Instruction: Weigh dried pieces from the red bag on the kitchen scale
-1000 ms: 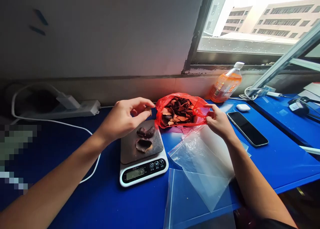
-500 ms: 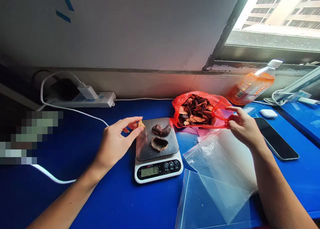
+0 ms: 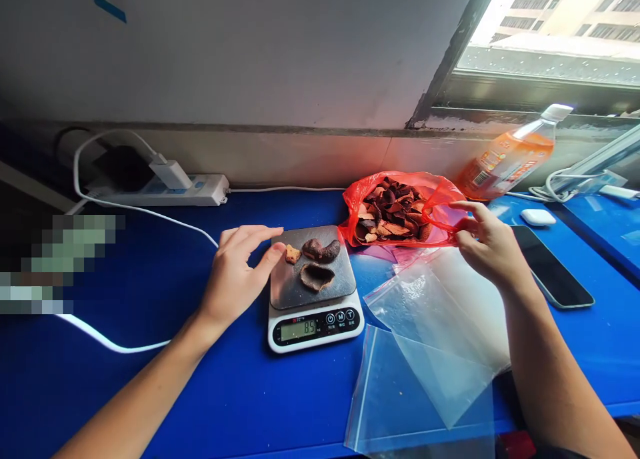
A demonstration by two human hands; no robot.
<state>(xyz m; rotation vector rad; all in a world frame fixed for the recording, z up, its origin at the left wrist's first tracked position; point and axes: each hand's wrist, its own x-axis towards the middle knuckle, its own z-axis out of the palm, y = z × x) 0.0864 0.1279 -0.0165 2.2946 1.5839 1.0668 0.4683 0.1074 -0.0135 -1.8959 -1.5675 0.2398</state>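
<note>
My left hand (image 3: 243, 265) is at the left edge of a kitchen scale (image 3: 313, 329), thumb and fingers apart and nothing between them. Just beyond its thumb, a small yellowish piece (image 3: 293, 254) lies on the metal plate. Beside that piece are a dark brown curved dried piece (image 3: 322, 250) and a hollow dried shell (image 3: 317, 278). The display (image 3: 299, 329) reads 8.5. My right hand (image 3: 485, 245) pinches the rim of a red plastic bag (image 3: 353, 209), holding its mouth open. Inside the bag are many dried brown peel-like slices (image 3: 395, 212).
Clear zip bags (image 3: 425, 379) lie right of the scale. A phone (image 3: 555, 269) and white earbud case (image 3: 538, 217) are beyond my right hand. An orange drink bottle (image 3: 513, 155) leans by the wall. A power strip (image 3: 200, 192) with white cables sits at the back left.
My left hand has let go of the yellowish piece, which now rests on the scale plate. The right hand keeps its hold on the red bag. The display still reads 8.5.
</note>
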